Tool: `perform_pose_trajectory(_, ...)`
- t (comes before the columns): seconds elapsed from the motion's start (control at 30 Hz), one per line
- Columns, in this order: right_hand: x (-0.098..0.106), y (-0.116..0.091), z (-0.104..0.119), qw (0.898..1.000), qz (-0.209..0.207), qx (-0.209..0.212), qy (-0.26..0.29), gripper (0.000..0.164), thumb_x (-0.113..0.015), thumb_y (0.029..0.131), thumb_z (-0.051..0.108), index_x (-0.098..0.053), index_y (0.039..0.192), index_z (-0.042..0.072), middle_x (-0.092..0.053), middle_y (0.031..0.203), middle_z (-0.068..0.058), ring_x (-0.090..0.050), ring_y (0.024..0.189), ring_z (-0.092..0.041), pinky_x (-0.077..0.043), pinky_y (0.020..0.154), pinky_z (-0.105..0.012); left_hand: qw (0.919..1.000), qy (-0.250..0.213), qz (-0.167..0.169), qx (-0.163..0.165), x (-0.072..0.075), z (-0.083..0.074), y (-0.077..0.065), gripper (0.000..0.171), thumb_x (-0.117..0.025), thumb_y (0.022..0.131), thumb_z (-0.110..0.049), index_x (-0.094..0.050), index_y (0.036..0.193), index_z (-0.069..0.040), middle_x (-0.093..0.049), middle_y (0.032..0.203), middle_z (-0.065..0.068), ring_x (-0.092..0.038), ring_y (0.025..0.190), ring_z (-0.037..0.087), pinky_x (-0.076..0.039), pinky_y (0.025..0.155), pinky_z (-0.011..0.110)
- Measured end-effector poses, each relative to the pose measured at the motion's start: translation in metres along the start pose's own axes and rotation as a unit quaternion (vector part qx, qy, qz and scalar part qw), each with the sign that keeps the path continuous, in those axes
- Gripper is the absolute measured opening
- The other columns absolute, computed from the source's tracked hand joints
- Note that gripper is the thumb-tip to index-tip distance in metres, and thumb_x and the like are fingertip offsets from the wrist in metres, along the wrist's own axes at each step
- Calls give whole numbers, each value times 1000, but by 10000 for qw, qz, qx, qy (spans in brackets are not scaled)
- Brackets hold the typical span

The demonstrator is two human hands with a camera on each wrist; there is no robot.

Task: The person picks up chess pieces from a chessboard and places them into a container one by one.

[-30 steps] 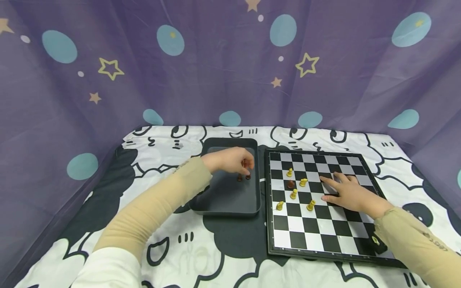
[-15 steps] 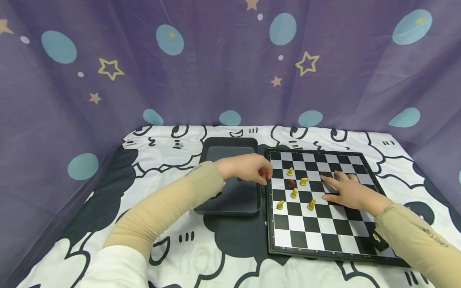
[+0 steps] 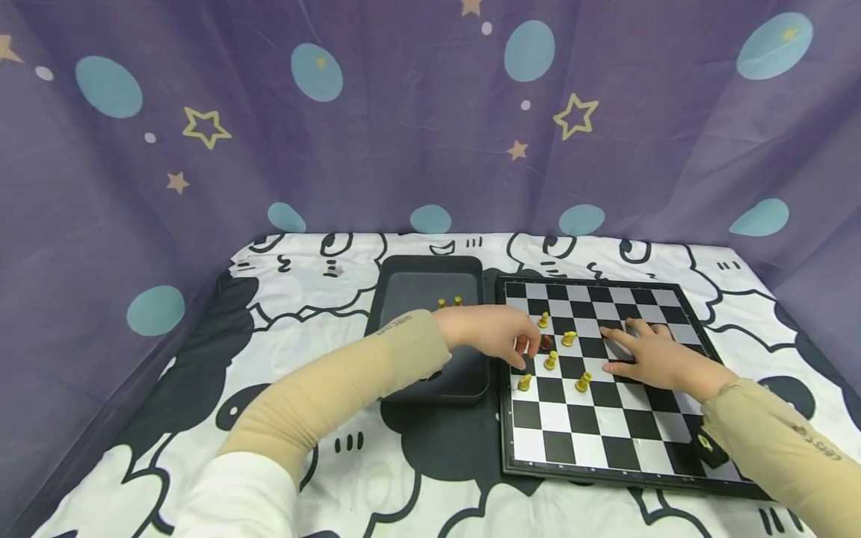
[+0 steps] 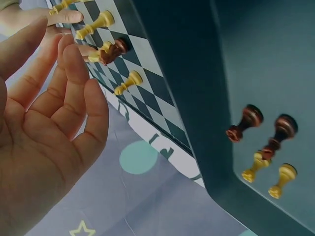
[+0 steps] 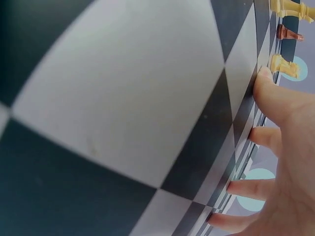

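My left hand (image 3: pixel 494 330) hovers over the left edge of the chessboard (image 3: pixel 612 426), fingers loosely bent and nothing held in the left wrist view. Close by its fingertips stands a brown chess piece (image 3: pixel 546 342), with several yellow chess pieces around it, among them a yellow knight (image 5: pixel 288 66) and a yellow piece (image 3: pixel 525 382) near the board's left side. My right hand (image 3: pixel 652 359) rests on the right half of the board, fingers spread and fingertips on the squares.
Left of the board stands a dark grey tray (image 3: pixel 430 263), partly covered by my left forearm. It holds two brown pieces (image 4: pixel 280 132) and two yellow pieces (image 4: pixel 283 179). A patterned cloth (image 3: pixel 303 276) covers the table, and a purple curtain (image 3: pixel 403 149) hangs behind.
My left hand has moved right, from over the tray, across its rim, to the board's left edge. The right hand and the pieces on the board have stayed put.
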State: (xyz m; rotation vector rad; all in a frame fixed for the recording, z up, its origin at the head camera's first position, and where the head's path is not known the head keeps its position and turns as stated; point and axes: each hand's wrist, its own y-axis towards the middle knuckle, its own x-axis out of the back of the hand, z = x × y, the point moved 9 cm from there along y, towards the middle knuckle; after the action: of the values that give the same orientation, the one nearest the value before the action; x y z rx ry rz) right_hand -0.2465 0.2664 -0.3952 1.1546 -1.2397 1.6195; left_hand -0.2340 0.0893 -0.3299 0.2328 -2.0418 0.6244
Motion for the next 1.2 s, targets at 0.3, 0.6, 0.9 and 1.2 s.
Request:
perform_pose_trajectory(0.3, -1, 0, 0, 10000, -40, 33, 17, 83, -51, 82, 69, -44, 140, 10, -29, 138, -39, -26, 117, -68, -33, 85, -74, 9992, 148, 368, 85, -13, -3, 12, 21, -68, 88, -19, -65, 107, -10, -61, 94, -2, -55, 83, 9, -44, 71, 19)
perform_pose_trajectory(0.6, -3, -2, 0, 10000, -60, 58, 54, 81, -53, 82, 67, -44, 140, 11, -30, 137, -38, -29, 116, -66, -34, 85, -72, 9972, 337, 637, 196, -26, -1, 21, 17, -67, 89, -19, -66, 105, -13, -63, 99, -2, -57, 87, 8, -45, 74, 20)
perform_pose_trajectory(0.9, -2, -2, 1, 10000, -65, 69, -19, 81, -51, 83, 68, -44, 140, 11, -30, 137, -37, -28, 116, -67, -35, 84, -73, 9984, 160, 543, 66, -27, -2, 20, 14, -69, 87, -15, -67, 100, -9, -60, 85, -3, -53, 76, 7, -43, 68, 17)
perform_pose_trajectory(1.2, 1, -1, 0, 10000, -61, 54, -48, 80, -52, 84, 66, -43, 141, 11, -30, 137, -37, -29, 116, -66, -35, 84, -73, 9988, -68, 478, -62, -27, 0, 22, 11, -71, 86, -14, -67, 94, -8, -56, 78, -5, -49, 71, 5, -41, 65, 16)
